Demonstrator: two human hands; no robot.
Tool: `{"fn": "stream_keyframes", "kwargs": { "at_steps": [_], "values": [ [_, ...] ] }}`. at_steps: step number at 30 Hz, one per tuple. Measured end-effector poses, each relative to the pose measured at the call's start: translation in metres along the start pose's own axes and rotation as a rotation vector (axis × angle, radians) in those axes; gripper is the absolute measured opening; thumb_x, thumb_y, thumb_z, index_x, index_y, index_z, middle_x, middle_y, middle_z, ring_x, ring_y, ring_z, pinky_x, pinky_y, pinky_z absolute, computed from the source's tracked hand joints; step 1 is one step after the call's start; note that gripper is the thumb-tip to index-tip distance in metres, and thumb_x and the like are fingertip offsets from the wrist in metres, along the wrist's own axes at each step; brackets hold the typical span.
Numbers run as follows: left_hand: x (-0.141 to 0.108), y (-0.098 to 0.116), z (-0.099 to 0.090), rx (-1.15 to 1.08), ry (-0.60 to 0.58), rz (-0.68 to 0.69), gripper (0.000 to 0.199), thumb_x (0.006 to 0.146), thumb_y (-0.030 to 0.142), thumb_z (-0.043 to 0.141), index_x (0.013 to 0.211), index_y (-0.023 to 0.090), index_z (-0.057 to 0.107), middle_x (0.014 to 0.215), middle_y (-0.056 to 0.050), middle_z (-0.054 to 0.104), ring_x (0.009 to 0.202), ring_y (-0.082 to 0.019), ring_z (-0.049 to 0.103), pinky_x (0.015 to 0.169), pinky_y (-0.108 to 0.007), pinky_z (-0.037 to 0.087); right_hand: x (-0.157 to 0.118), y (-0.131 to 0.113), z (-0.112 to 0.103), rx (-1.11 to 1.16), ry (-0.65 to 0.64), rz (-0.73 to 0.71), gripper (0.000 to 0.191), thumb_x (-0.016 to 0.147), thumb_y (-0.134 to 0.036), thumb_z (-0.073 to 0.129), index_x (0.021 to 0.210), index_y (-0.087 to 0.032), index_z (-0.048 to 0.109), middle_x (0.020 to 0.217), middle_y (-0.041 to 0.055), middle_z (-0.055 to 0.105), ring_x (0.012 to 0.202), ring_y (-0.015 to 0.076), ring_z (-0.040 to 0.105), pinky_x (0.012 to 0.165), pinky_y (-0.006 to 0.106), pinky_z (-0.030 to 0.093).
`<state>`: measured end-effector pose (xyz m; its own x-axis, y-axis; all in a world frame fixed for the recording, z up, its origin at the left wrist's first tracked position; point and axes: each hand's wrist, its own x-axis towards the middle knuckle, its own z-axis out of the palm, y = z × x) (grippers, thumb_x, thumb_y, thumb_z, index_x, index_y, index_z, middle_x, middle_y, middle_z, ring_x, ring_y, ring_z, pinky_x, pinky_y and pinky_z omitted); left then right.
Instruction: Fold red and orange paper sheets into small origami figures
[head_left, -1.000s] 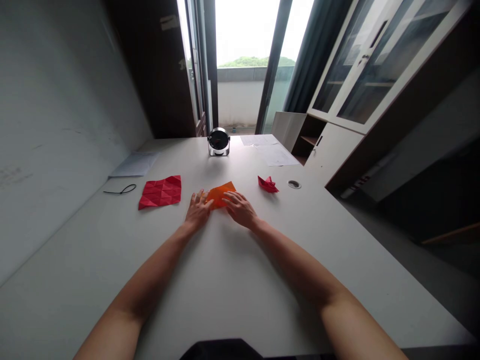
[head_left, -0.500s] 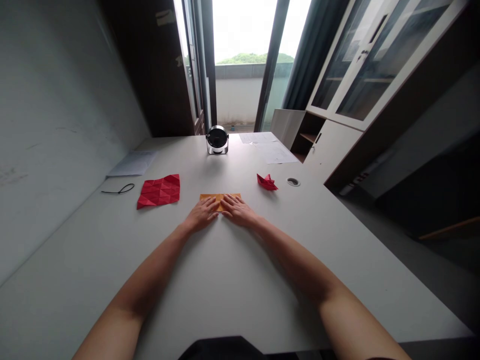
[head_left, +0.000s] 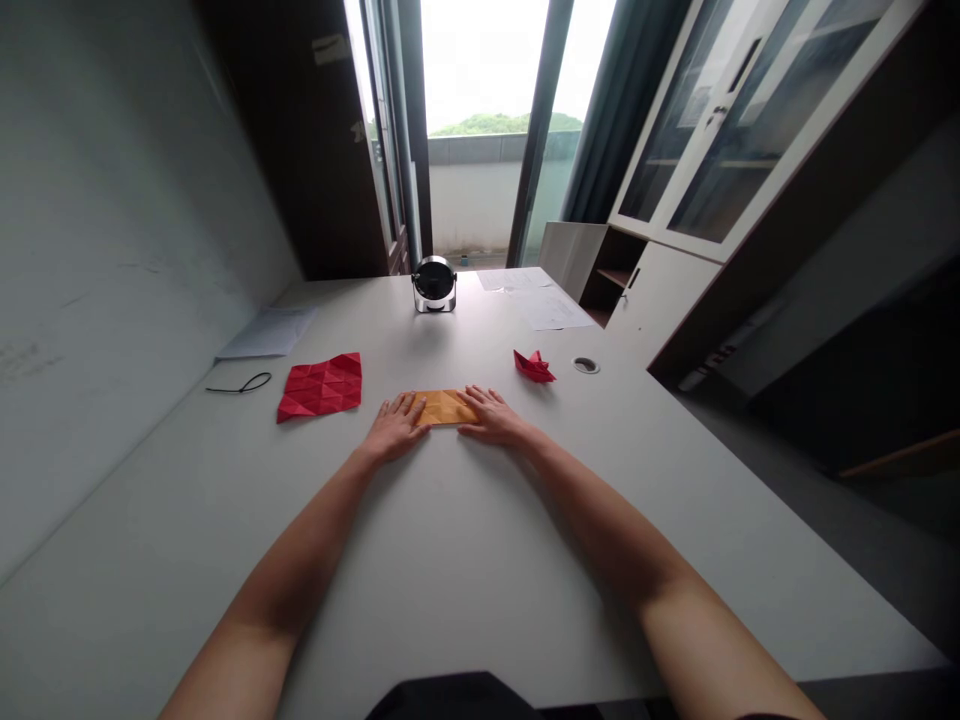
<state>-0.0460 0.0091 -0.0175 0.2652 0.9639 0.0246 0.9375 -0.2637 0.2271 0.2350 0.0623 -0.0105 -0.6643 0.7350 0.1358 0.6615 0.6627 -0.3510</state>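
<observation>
Looking like a creasing step to me: left hand [head_left: 394,428] and right hand [head_left: 492,414] are lying flat, fingers extended, on opposite ends of folded orange paper [head_left: 445,407] that's sitting on the table [head_left: 442,560]. Next move's probably calling for keeping those edges lined up.

Nothing legible anywhere, tbh. Clock directions from middle of view: loose papers [head_left: 555,308] at two o'clock on white desk [head_left: 450,560] got faint marks, way too small and washed-out to read. Pale sheet [head_left: 271,332] at nine, near left edge of desk, same deal, can't make out any words. Couple of pale patches [head_left: 330,48] at eleven on dark panel [head_left: 300,160], no letters or numbers I can pick out there either.
</observation>
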Motion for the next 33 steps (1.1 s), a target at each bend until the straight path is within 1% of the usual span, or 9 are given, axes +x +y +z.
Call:
{"fn": "stream_keyframes", "kwargs": {
  "at_steps": [2, 5, 8, 12, 16, 19, 23, 30, 33],
  "values": [
    [-0.001, -0.001, -0.002, 0.0, 0.04, -0.008, 0.067, 0.095, 0.063, 0.036, 0.151, 0.028, 0.036, 0.161, -0.011, 0.028, 0.149, -0.03, 0.021, 0.118, -0.055, 0.014, -0.001, 0.002, -0.003, 0.033, 0.01, -0.031, 0.066, 0.086, -0.047, 0.065, 0.145, -0.026, 0.044, 0.157, 0.0109, 0.034, 0.147, 0.0276, 0.027, 0.12, 0.05, 0.02],
    [-0.003, -0.001, -0.006, -0.002, 0.126, 0.007, 0.059, 0.095, 0.06, 0.039, 0.145, 0.028, 0.045, 0.156, -0.01, 0.038, 0.146, -0.028, 0.028, 0.118, -0.052, 0.019, -0.001, 0.002, -0.003, 0.05, 0.06, -0.031, 0.05, 0.083, -0.029, 0.067, 0.131, -0.024, 0.054, 0.148, 0.0093, 0.047, 0.141, 0.026, 0.039, 0.118, 0.048, 0.026],
    [-0.005, 0.0, -0.009, -0.01, 0.171, 0.039, 0.051, 0.096, 0.054, 0.042, 0.139, 0.028, 0.052, 0.152, -0.009, 0.044, 0.143, -0.027, 0.033, 0.117, -0.051, 0.022, 0.001, -0.001, -0.002, 0.034, 0.109, -0.045, 0.041, 0.082, -0.021, 0.063, 0.123, -0.023, 0.057, 0.138, 0.0084, 0.056, 0.133, 0.0247, 0.048, 0.116, 0.046, 0.029],
    [-0.006, 0.002, -0.012, -0.036, 0.19, 0.069, 0.044, 0.097, 0.046, 0.045, 0.134, 0.027, 0.056, 0.148, -0.009, 0.049, 0.14, -0.027, 0.038, 0.117, -0.05, 0.025, 0.0, -0.006, -0.001, 0.001, 0.154, -0.075, 0.033, 0.088, -0.026, 0.059, 0.121, -0.024, 0.058, 0.141, 0.0084, 0.053, 0.131, 0.0234, 0.049, 0.116, 0.045, 0.03],
    [-0.005, 0.001, -0.014, -0.086, 0.213, 0.102, 0.047, 0.091, 0.043, 0.055, 0.134, 0.024, 0.057, 0.144, -0.009, 0.052, 0.133, -0.027, 0.045, 0.114, -0.044, 0.032, -0.001, -0.006, 0.001, -0.013, 0.126, -0.073, 0.041, 0.085, -0.035, 0.065, 0.125, -0.026, 0.06, 0.145, 0.008, 0.051, 0.138, 0.0267, 0.042, 0.116, 0.049, 0.028],
    [-0.006, 0.001, -0.017, -0.124, 0.222, 0.092, 0.053, 0.084, 0.03, 0.06, 0.136, 0.024, 0.055, 0.142, -0.007, 0.055, 0.131, -0.026, 0.046, 0.113, -0.042, 0.034, 0.0, -0.004, 0.004, -0.021, 0.125, -0.048, 0.045, 0.084, -0.041, 0.068, 0.126, -0.026, 0.061, 0.146, 0.0079, 0.049, 0.142, 0.029, 0.036, 0.116, 0.051, 0.028],
    [-0.007, 0.004, -0.021, -0.143, 0.241, 0.069, 0.054, 0.079, 0.019, 0.059, 0.133, 0.026, 0.058, 0.137, -0.004, 0.059, 0.128, -0.025, 0.049, 0.11, -0.04, 0.037, 0.001, -0.005, 0.005, -0.056, 0.179, -0.012, 0.033, 0.091, -0.034, 0.06, 0.123, -0.026, 0.063, 0.147, 0.006, 0.049, 0.143, 0.0267, 0.034, 0.116, 0.05, 0.027],
    [-0.01, 0.01, -0.027, -0.186, 0.278, 0.056, 0.025, 0.086, 0.026, 0.059, 0.107, 0.026, 0.073, 0.114, -0.006, 0.071, 0.113, -0.026, 0.058, 0.103, -0.043, 0.04, 0.0, -0.011, 0.0, -0.062, 0.238, -0.055, 0.026, 0.097, -0.027, 0.051, 0.118, -0.027, 0.067, 0.143, 0.006, 0.053, 0.138, 0.0232, 0.042, 0.115, 0.049, 0.03],
    [-0.01, 0.011, -0.027, -0.219, 0.296, 0.088, 0.022, 0.089, 0.028, 0.056, 0.099, 0.026, 0.075, 0.1, -0.005, 0.074, 0.107, -0.024, 0.061, 0.102, -0.042, 0.04, 0.0, -0.012, 0.0, -0.028, 0.201, -0.093, 0.026, 0.097, -0.03, 0.052, 0.118, -0.029, 0.068, 0.14, 0.0049, 0.057, 0.136, 0.0217, 0.046, 0.114, 0.046, 0.032]
  ]
}}
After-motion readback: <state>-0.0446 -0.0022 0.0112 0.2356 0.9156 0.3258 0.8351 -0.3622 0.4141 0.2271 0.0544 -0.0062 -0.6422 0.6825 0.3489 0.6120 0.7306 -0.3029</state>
